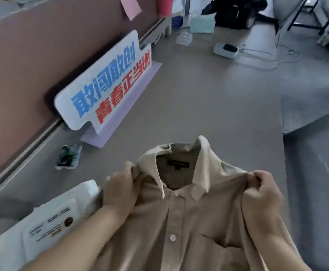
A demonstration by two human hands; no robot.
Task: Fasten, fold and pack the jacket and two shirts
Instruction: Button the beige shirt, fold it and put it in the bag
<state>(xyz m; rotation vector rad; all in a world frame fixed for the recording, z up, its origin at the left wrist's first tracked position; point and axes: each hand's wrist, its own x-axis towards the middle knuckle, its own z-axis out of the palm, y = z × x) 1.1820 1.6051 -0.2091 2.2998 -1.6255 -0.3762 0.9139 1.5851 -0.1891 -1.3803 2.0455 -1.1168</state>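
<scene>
Left hand (118, 189): fingers curled tight, bunching one shoulder of a beige button-front cotton shirt (189, 222) just beside its collar (200, 159).
Right hand (263, 190): clenched in a fist on the opposite shoulder, with fabric gathered between thumb and fingers.
Shirt: held up between both hands over the near end of a grey table (208, 94), front facing the camera. The collar stands spread, with a black label showing inside the neck. The placket lies closed down the middle, one white button (172, 237) in view, and a chest pocket sits below the right hand.
Near left: a white soft plastic packet (48, 227) with a printed label lies on the table under the left forearm; its print is too small to read.
Further left: a phone in a patterned case (69, 157) lies flat, near the lilac base of a white standing sign with blue and red characters (103, 83), which leans by the pinkish-brown wall panel (23, 55).
Far end: a white power strip with cables (226, 49), a pale green packet (201, 24) and a black backpack (236, 12), well apart from the shirt.
</scene>
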